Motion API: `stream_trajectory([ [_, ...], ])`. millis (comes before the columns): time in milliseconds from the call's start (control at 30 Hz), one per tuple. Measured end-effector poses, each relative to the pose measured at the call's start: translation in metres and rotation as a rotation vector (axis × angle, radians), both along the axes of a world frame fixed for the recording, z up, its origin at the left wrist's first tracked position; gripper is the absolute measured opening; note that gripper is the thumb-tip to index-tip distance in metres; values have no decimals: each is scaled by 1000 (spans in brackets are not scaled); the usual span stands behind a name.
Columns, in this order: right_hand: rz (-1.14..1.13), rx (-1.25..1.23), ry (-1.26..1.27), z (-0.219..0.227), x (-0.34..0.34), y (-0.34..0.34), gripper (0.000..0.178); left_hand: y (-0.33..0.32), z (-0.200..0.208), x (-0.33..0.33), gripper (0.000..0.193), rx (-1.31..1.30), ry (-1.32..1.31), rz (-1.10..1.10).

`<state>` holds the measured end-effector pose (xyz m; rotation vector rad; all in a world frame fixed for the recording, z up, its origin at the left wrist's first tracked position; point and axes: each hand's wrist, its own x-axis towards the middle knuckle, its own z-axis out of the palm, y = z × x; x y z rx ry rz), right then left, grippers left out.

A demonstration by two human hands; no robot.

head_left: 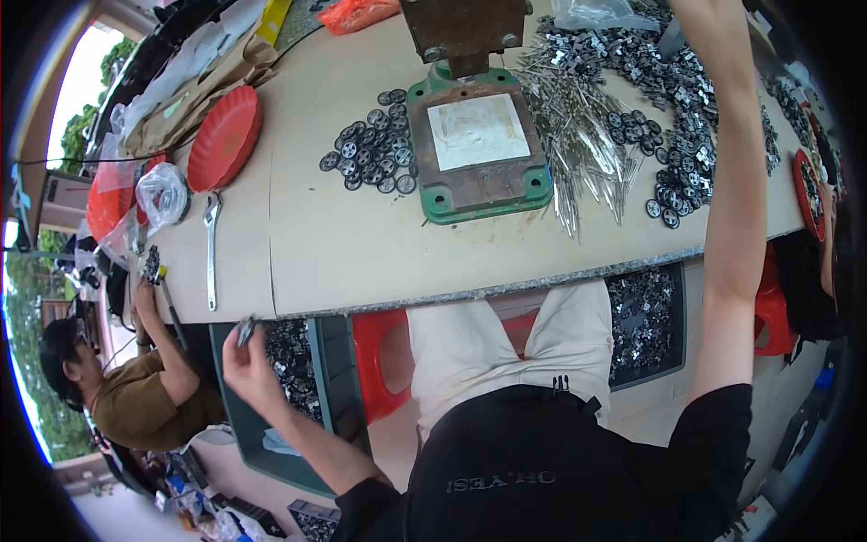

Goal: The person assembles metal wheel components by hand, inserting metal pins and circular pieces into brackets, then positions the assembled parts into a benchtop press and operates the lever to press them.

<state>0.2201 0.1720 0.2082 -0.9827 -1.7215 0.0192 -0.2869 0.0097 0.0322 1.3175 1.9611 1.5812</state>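
Observation:
My left hand (250,366) is raised just off the table's front edge, over a dark green bin (339,361) of small black and silver parts. Its fingertips pinch a small dark part (246,331), whose exact kind is too small to make out. My right arm stretches far across the table, so only part of my right hand (700,11) shows at the top edge; its fingers are out of sight. Nearest to it lies a heap of small black and silver parts (646,68). Between my arms stands a green press base (479,154) with a pale plate on top.
Small black wheels (375,144) lie left of the press, thin metal rods (578,135) right of it. An adjustable wrench (212,253) and red dish (226,138) sit farther left. Another bin (646,316) stands below the edge. A co-worker (144,388) sits at left.

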Motion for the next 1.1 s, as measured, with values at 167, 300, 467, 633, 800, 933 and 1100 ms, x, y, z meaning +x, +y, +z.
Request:
stream_trajectory([
  [167, -184, -340, 27, -132, 18, -69, 15, -47, 5, -42, 43, -339, 815, 332],
  [300, -233, -445, 89, -175, 14, -107, 10, 50, 8, 47, 36, -171, 342, -20],
  [467, -246, -507, 27, -184, 5, -122, 10, 168, -12, 125, 37, -160, 442, -311],
  [633, -263, -544, 29, -187, 23, -130, 11, 203, -33, 122, 40, -250, 525, -377],
  [800, -373, -698, -38, -177, 38, -116, 12, 194, -32, 120, 32, -65, 489, -384],
  [933, -400, -749, -103, -179, 45, -101, 12, 149, -17, 158, 28, -78, 28, -454],
  [1100, -231, -703, -230, -190, 41, -73, 11, 85, -25, 226, 28, -250, -881, -999],
])
